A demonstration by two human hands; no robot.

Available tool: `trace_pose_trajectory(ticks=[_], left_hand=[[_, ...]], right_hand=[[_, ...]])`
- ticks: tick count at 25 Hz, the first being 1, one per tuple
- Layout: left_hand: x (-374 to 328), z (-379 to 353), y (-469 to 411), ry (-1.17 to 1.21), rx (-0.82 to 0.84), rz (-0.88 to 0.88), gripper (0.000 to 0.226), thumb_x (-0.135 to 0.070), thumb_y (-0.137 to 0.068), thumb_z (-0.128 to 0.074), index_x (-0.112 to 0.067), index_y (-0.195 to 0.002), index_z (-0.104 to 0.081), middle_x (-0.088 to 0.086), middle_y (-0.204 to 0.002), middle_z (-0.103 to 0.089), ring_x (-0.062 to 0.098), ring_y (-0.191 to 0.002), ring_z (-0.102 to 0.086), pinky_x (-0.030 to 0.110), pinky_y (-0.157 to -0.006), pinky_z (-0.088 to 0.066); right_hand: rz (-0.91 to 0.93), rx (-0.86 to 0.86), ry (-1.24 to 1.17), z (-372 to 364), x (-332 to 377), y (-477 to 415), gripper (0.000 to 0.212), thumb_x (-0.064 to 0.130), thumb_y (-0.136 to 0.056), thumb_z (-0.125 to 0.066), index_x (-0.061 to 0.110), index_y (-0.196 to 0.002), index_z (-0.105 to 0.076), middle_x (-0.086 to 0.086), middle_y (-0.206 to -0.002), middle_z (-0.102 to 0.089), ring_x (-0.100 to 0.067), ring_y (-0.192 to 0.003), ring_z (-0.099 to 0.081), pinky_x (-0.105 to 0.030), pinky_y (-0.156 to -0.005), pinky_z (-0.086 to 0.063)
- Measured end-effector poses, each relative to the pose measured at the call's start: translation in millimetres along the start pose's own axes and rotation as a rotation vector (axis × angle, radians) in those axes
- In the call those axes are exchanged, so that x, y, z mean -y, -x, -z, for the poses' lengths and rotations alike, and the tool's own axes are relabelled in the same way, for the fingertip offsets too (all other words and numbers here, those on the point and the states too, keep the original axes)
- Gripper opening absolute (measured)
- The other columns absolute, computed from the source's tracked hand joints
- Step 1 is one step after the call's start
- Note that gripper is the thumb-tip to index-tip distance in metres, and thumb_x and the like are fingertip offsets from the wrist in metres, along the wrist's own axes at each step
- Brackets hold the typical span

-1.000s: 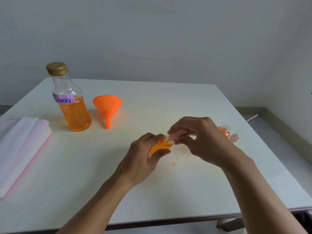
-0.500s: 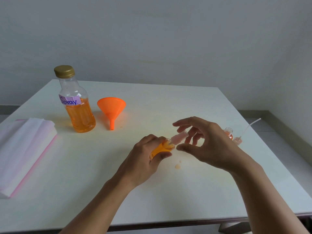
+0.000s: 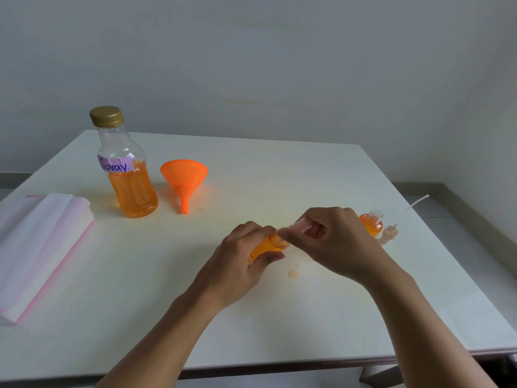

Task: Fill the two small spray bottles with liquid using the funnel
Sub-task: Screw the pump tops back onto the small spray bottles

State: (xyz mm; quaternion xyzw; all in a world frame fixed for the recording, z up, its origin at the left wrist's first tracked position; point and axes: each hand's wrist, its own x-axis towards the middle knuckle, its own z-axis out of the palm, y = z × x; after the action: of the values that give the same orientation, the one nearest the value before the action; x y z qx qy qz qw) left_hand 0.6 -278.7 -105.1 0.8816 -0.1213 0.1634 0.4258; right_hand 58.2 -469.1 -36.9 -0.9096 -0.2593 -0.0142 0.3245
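A spray bottle [image 3: 267,246] is gripped by the left hand [image 3: 237,266] at the table [image 3: 279,169] middle, its cap [image 3: 298,227] pinched by the right hand [image 3: 338,243]; a second bottle [image 3: 370,224] is seen near the right edge

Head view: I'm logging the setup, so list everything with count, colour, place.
table: 1, white, under everything
large bottle: 1, clear, orange liquid, gold cap, rear left
funnel: 1, orange, right of large bottle
folded paper: 1 stack, white-pink, left edge
open small bottle: 1, orange liquid, uncapped, near right edge
loose sprayer: 1, pinkish, white tube, beside it
spilled drops: 2, orange, table centre
small spray bottle: 1, orange liquid, held centre
spray cap: 1, pinkish, at its neck
left hand: 1, grips small spray bottle
right hand: 1, fingers pinch spray cap
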Motion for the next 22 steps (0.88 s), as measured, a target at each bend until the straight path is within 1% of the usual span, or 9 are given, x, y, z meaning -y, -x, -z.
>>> trace_pose_trajectory(ticks=[3, 5, 8, 10, 12, 14, 17, 20, 22], left_hand=[[-0.9, 0.9, 0.6, -0.014, -0.008, 0.012, 0.040, -0.051, -0.087, -0.058, -0.028, -0.120, -0.062, -0.012, -0.099, -0.054, 0.009, -0.095, -0.057, 0.026, -0.077, -0.051], [-0.6, 0.8, 0.9, -0.019, -0.005, 0.016, 0.039, -0.049, -0.087, -0.060, -0.027, -0.120, -0.062, -0.013, -0.100, -0.054, 0.010, -0.096, -0.056, 0.024, -0.077, -0.051], [1.0, 1.1, 0.3, -0.032, 0.007, 0.021, 0.040, -0.049, -0.088, -0.060, -0.028, -0.122, -0.061, -0.013, -0.102, -0.053, 0.009, -0.098, -0.055, 0.024, -0.078, -0.051], [-0.6, 2.0, 0.4, -0.038, 0.024, 0.029, 0.041, -0.052, -0.088, -0.058, -0.031, -0.123, -0.060, -0.013, -0.102, -0.051, 0.007, -0.100, -0.053, 0.023, -0.079, -0.050], [-3.2, 2.7, 1.0, -0.029, 0.035, 0.024, 0.040, -0.053, -0.088, -0.057, -0.033, -0.122, -0.059, -0.012, -0.101, -0.051, 0.007, -0.101, -0.053, 0.024, -0.078, -0.051], [-4.3, 3.2, 0.8, -0.007, 0.035, 0.034, 0.040, -0.051, -0.088, -0.059, -0.032, -0.123, -0.059, -0.012, -0.102, -0.051, 0.008, -0.100, -0.054, 0.024, -0.078, -0.051], [-2.4, 3.3, 0.9, -0.011, 0.032, 0.041, 0.040, -0.049, -0.088, -0.062, -0.029, -0.122, -0.060, -0.012, -0.102, -0.050, 0.007, -0.098, -0.054, 0.019, -0.074, -0.047], [-4.9, 1.7, 5.7, -0.056, 0.085, 0.040, 0.039, -0.049, -0.084, -0.068, -0.034, -0.119, -0.058, -0.015, -0.106, -0.048, 0.005, -0.098, -0.052, 0.016, -0.072, -0.048], [-6.2, 0.8, 7.6, -0.088, 0.107, 0.057, 0.043, -0.050, -0.081, -0.070, -0.036, -0.120, -0.057, -0.018, -0.111, -0.048, 0.003, -0.102, -0.051, 0.017, -0.077, -0.051]], right_hand=[[-0.015, 0.017, -0.019, 5.3, -2.6, 1.3, 0.047, 0.072, -0.071, -0.070, 0.037, -0.102, -0.068, 0.016, -0.084, -0.070, -0.002, -0.070, -0.065, -0.017, -0.058, -0.051], [0.038, 0.093, -0.065, 8.5, -3.3, 2.9, 0.042, 0.055, -0.078, -0.077, 0.041, -0.115, -0.063, 0.019, -0.100, -0.070, -0.003, -0.082, -0.069, -0.025, -0.069, -0.060], [0.003, -0.007, -0.068, -0.4, -1.7, 2.1, 0.022, 0.048, -0.084, -0.075, 0.029, -0.093, -0.076, 0.012, -0.077, -0.072, -0.001, -0.068, -0.065, -0.021, -0.060, -0.055], [-0.048, -0.073, -0.010, -2.1, -1.2, 0.9, 0.048, 0.070, -0.078, -0.064, 0.024, -0.082, -0.076, 0.011, -0.062, -0.065, 0.000, -0.057, -0.058, -0.014, -0.051, -0.042], [-0.025, -0.023, -0.024, 1.6, -1.8, 2.9, 0.055, 0.077, -0.070, -0.063, 0.030, -0.097, -0.073, 0.015, -0.081, -0.070, 0.001, -0.065, -0.065, -0.014, -0.056, -0.049], [0.018, 0.077, -0.127, 7.9, -3.7, 4.8, 0.045, 0.059, -0.075, -0.075, 0.033, -0.112, -0.069, 0.017, -0.100, -0.073, -0.005, -0.079, -0.072, -0.026, -0.070, -0.062], [0.007, 0.033, -0.125, 5.0, -3.9, 4.5, 0.016, 0.035, -0.085, -0.079, 0.024, -0.095, -0.076, 0.009, -0.079, -0.077, -0.008, -0.068, -0.073, -0.032, -0.066, -0.062], [-0.093, 0.008, -0.014, -7.2, 0.6, 1.6, 0.040, 0.044, -0.094, -0.067, 0.012, -0.069, -0.070, 0.003, -0.058, -0.070, -0.017, -0.046, -0.067, -0.033, -0.050, -0.057], [-0.152, 0.047, -0.025, -9.8, -0.6, -1.1, 0.045, 0.046, -0.095, -0.065, 0.010, -0.067, -0.069, 0.003, -0.057, -0.069, -0.018, -0.043, -0.065, -0.028, -0.047, -0.053]])
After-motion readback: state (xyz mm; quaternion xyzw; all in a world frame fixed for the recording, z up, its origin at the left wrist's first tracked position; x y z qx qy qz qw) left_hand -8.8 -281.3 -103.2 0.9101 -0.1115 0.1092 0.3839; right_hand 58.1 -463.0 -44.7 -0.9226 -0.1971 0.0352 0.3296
